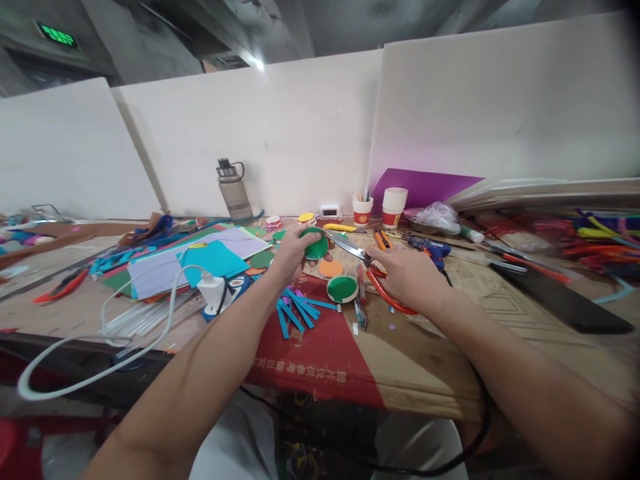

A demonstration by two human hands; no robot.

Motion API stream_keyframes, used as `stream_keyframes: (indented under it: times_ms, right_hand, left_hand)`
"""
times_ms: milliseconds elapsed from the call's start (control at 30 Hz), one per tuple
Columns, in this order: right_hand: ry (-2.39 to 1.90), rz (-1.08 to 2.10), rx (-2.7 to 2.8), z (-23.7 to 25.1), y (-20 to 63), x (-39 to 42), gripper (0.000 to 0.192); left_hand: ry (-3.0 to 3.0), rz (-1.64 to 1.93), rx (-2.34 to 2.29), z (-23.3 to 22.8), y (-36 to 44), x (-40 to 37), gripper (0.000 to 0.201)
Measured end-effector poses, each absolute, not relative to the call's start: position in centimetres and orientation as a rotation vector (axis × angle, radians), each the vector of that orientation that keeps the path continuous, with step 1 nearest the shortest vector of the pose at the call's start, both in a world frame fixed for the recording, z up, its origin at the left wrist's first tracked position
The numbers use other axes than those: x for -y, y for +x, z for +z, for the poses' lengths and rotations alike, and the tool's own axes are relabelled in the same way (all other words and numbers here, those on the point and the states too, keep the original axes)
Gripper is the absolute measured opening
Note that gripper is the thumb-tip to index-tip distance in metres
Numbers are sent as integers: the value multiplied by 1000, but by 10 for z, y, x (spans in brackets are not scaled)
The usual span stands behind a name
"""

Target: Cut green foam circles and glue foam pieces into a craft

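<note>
In the head view, the left hand point(291, 257) is raised a little above the tabletop point(440, 347) with its fingers point(306, 235) curled round a green disc point(316, 244), pinching it by the rim so that its flat green face tilts toward the camera. The right hand point(411, 277) grips a pair of red-handled scissors point(373, 273), its fingers closed through and around the red loops, which show below the palm; the steel blades run left and upward, their tip just beside the disc's right edge (whether blade and disc actually touch cannot be told). A second green disc point(343, 289) lies flat on the tabletop just below and between the two hands, with an orange disc point(331, 268) near it, closer to the held one. A fan of blue paper strips point(296, 308) lies on the red part of the cardboard under the left wrist. To the left sit a stack of coloured paper sheets point(200, 261) and a white power adapter point(212, 291) whose cable loops off the front edge. Farther back, against the white partition, stand a grey water bottle point(234, 192), two paper cups point(379, 209) and a purple sheet point(425, 187). A blue glue gun point(431, 250) lies just beyond the right hand, and a heap of pipe cleaners point(595, 237) fills the far right.
</note>
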State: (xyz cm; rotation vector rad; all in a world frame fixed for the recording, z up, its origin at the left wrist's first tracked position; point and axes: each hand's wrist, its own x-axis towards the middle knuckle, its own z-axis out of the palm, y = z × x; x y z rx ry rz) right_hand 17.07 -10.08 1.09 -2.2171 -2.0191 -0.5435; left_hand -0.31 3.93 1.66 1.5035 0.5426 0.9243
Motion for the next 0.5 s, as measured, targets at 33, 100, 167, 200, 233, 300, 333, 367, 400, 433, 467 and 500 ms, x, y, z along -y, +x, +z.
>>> stream_keyframes:
  times_ms: [33,100,167,200,233,300,333,367,400,433,467,500]
  right_hand:
    - [-2214,-558,2024,11,171,101,46]
    - [-2210,-581,2030,9,171,101,45]
    - [-2211,-588,2035,8,171,100,44]
    - [-2214,-588,2035,7,171,100,44]
    - [-2217,-586,2033,7,171,100,44]
    - [-2220,-578,2027,6,171,99,43]
    - [-2222,-573,2024,5,171,98,43]
    - [-2223,-567,2023,5,171,98,43]
    - [-2225,-560,2027,4,172,98,42]
    - [-2227,-557,2031,4,171,98,42]
    - [-2229,-556,2035,4,171,98,41]
    - [-2230,-555,2038,4,171,98,41]
  left_hand:
    - [1505,908,-545,17,-3,-39,25]
    - [1500,893,-552,17,-3,-39,24]
    - [1485,892,-562,16,-2,-41,22]
    - [1478,889,-567,15,-2,-41,21]
    - [1473,885,-570,14,-1,-42,21]
    - [1469,873,-573,13,-1,-44,19]
    - [1467,868,-575,12,-1,-45,19]
    - [1463,862,-580,12,0,-46,18]
    - [1459,858,-587,11,0,-47,17]
    - [1453,853,-595,11,0,-47,17]
    - [1447,848,-603,11,0,-48,16]
    - [1442,844,-609,11,0,-48,15]
